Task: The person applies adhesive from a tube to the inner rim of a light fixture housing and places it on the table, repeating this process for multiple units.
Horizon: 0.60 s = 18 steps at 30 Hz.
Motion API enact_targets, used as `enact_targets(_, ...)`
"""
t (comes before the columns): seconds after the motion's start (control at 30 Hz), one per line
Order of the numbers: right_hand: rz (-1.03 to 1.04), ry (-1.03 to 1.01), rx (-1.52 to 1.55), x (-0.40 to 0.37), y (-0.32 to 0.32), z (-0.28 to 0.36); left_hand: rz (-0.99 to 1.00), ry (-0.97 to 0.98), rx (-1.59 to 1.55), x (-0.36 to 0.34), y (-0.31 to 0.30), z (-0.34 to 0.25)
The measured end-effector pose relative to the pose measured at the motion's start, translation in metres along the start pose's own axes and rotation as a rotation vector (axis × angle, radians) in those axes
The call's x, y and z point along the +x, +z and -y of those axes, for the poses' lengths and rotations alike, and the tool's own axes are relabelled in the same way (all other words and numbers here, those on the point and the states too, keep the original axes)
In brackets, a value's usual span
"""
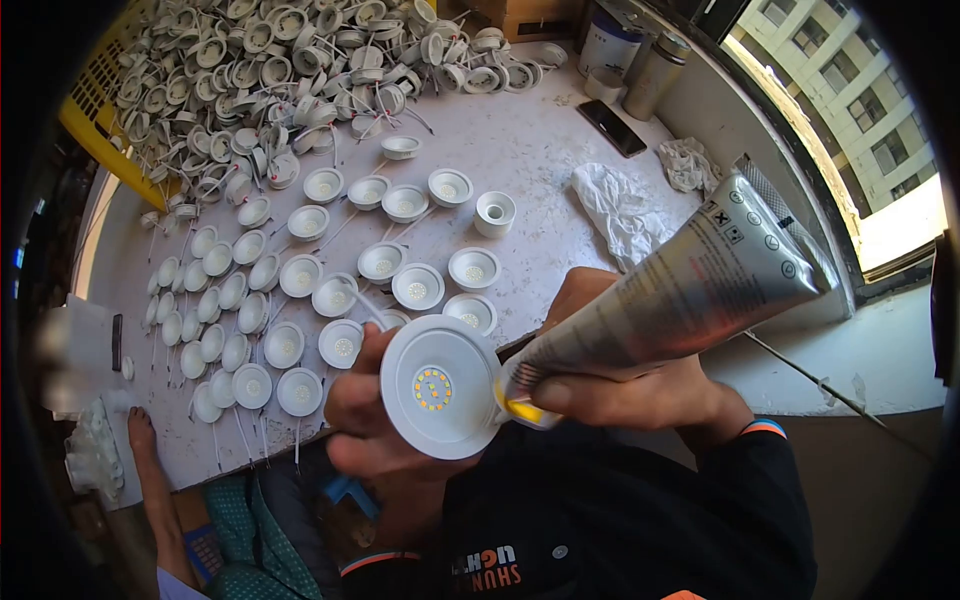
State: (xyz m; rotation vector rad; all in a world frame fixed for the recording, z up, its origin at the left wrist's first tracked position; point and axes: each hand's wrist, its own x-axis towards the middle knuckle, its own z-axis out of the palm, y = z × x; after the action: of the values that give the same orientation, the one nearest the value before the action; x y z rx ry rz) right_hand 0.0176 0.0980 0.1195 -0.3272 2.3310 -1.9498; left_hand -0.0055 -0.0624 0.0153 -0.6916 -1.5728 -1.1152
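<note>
Above the near edge of the table (520, 150), the left hand (365, 410) is clenched around a white round downlight (437, 387); the fingers wrap its left rim and back, and the face with its yellow LED cluster (433, 388) is turned up toward the camera. The right hand (630, 385) grips a silver tube (680, 290) near its lower end.

Key relation:
- the tube lies to the right of the downlight; its yellow nozzle (520, 408) sits at the right rim of the downlight, touching or all but touching it, which of the two cannot be told;
- the long axis of the tube runs from that rim up and away to the right, ending in the flat crimped tail, the part farthest from the downlight;
- the right hand is the nearer hand to the nozzle; the left hand holds the opposite side of the downlight.

Surroundings, referred to the downlight:
- just beyond it and to its left, loose rows of like lamps (300, 300) lie face up on the table, thin wires trailing from several;
- far beyond it, a dense heap of lamp housings (280, 80) covers the far left of the table;
- beyond it to the right lie a crumpled white sheet (620, 210) and a dark phone (613, 127); two cans (610, 45) stand farther off again, by the window ledge.
</note>
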Motion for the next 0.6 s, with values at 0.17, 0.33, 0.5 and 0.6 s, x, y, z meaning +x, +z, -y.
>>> enact_targets(0.17, -0.068, 0.021, 0.526, 0.003, 0.001, -0.015, -0.182, -1.118, -1.175, 0.018, -0.011, 0.003)
enact_targets(0.33, -0.259, 0.022, 0.659, 0.015, 0.013, -0.032, -0.429, -1.402, -1.497, 0.003, -0.034, 0.026)
enact_targets(0.5, -0.259, 0.063, 0.693, 0.024, 0.023, -0.041, -0.566, -1.522, -1.314, 0.002, -0.064, 0.043)
enact_targets(0.6, -0.3, 0.08, 0.688, 0.029, 0.029, -0.05, -0.601, -1.482, -1.215, -0.007, -0.095, 0.059)
